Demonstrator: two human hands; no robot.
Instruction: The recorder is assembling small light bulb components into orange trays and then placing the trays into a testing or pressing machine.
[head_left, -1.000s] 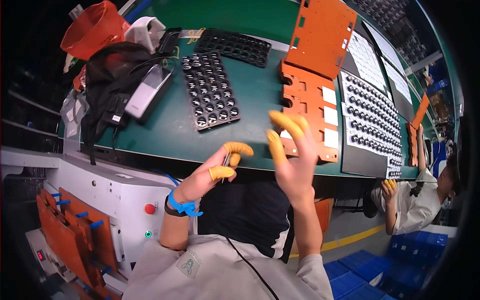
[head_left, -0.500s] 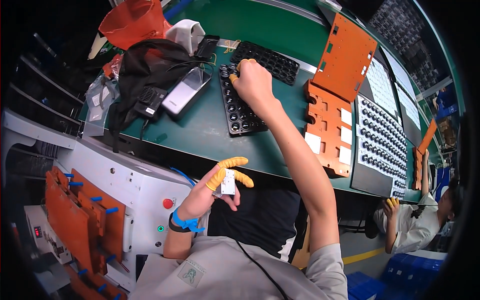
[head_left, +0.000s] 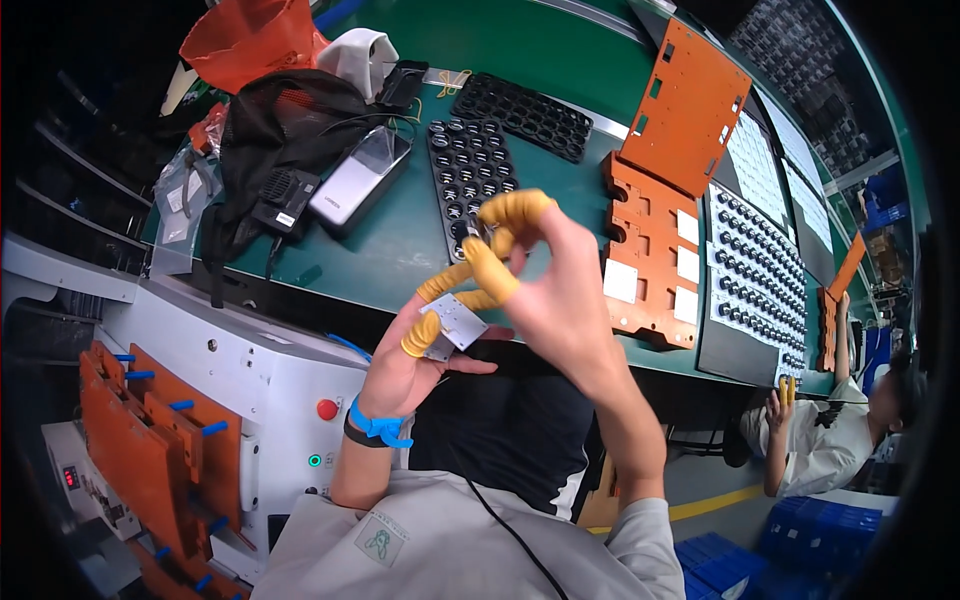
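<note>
Yellow finger cots cover several fingers of both my hands. My left hand (head_left: pixel 395 360), with a blue strap at the wrist, holds a small white square board (head_left: pixel 458 322) with tiny holes, pinched between thumb and fingers. Just above and to the right of the board, my right hand (head_left: pixel 565 300) has thumb and fingertips drawn together. Whatever is between them is too hidden to make out. Behind the hands lies a black tray (head_left: pixel 436 185) filled with round black lens-like parts; my right hand covers its near right corner.
A second black tray (head_left: pixel 525 115) lies behind. To the right are an orange fixture (head_left: pixel 648 255) with white boards, its raised orange plate (head_left: pixel 690 110), and a panel of black round parts (head_left: pixel 755 275). A power bank (head_left: pixel 362 180) and black mesh bag (head_left: pixel 265 130) are left. A co-worker (head_left: pixel 825 440) sits far right.
My right hand has come back from the far tray toward my body, next to my left hand. The left hand has risen slightly and tilted the white board.
</note>
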